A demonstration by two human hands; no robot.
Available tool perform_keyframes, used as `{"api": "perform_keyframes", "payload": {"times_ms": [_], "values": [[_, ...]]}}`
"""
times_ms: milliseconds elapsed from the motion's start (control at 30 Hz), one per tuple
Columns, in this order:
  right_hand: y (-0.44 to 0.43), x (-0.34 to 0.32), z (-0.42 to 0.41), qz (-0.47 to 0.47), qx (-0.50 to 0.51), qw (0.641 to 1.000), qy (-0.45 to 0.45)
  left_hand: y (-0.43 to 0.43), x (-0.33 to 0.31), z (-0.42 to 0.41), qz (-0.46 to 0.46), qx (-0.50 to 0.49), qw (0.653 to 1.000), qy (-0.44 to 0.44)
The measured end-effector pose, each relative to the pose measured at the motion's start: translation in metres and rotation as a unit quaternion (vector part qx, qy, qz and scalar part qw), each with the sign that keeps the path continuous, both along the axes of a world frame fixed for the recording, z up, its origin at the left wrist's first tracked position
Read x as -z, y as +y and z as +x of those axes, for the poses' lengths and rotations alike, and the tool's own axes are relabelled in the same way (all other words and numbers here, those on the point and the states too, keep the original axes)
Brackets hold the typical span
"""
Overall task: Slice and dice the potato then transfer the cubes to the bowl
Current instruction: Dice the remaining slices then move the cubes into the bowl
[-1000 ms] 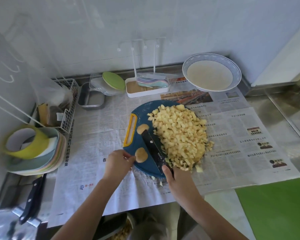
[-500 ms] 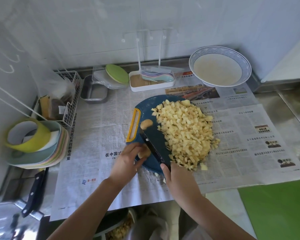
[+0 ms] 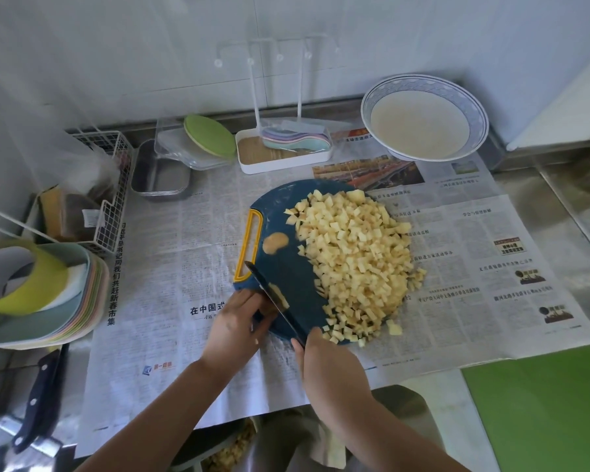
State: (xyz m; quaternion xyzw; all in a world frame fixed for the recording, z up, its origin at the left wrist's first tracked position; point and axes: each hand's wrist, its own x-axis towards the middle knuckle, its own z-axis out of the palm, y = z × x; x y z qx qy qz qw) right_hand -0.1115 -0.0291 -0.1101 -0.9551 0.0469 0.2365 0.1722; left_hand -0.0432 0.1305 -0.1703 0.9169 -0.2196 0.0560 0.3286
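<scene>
Fingers (image 3: pixel 251 299) of the left hand (image 3: pixel 234 323) pin a potato slice (image 3: pixel 278 296) at the near edge of the cutting board (image 3: pixel 286 264), while the right hand (image 3: pixel 326 357) grips the knife (image 3: pixel 257 277) laid across it. Dicing looks nearly done: a second slice (image 3: pixel 276 241) waits beside the heaped cubes (image 3: pixel 355 264), and the bowl (image 3: pixel 481 107) stands well apart at the back of the bench (image 3: pixel 559 206).

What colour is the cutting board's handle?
The handle is yellow, seen in the head view.
</scene>
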Motion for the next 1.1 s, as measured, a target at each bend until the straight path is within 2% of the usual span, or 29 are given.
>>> {"api": "perform_keyframes", "payload": {"times_ms": [167, 300, 400, 567, 733, 967, 1100], "values": [[0.001, 0.007, 0.009, 0.018, 0.011, 1.000, -0.023, -0.001, 0.004, -0.002, -0.009, 0.000, 1.000, -0.002], [-0.011, 0.016, 0.012, 0.131, 0.075, 0.988, -0.004, -0.001, 0.005, -0.007, -0.033, -0.013, 0.999, -0.036], [-0.015, 0.019, 0.010, 0.173, 0.096, 0.980, -0.011, -0.002, 0.007, -0.009, -0.036, -0.019, 0.998, -0.042], [-0.021, 0.015, 0.000, 0.101, 0.034, 0.993, -0.057, -0.003, 0.013, -0.010, -0.034, -0.021, 0.998, -0.048], [-0.025, 0.004, -0.005, 0.058, -0.012, 0.996, -0.063, -0.003, 0.016, -0.011, -0.017, -0.019, 0.999, -0.046], [-0.020, 0.004, -0.010, 0.081, -0.010, 0.996, -0.042, -0.003, 0.015, -0.010, -0.024, -0.018, 0.998, -0.049], [-0.015, 0.005, -0.002, 0.046, -0.014, 0.998, -0.026, -0.004, 0.014, -0.008, -0.016, -0.023, 0.998, -0.054]]}}
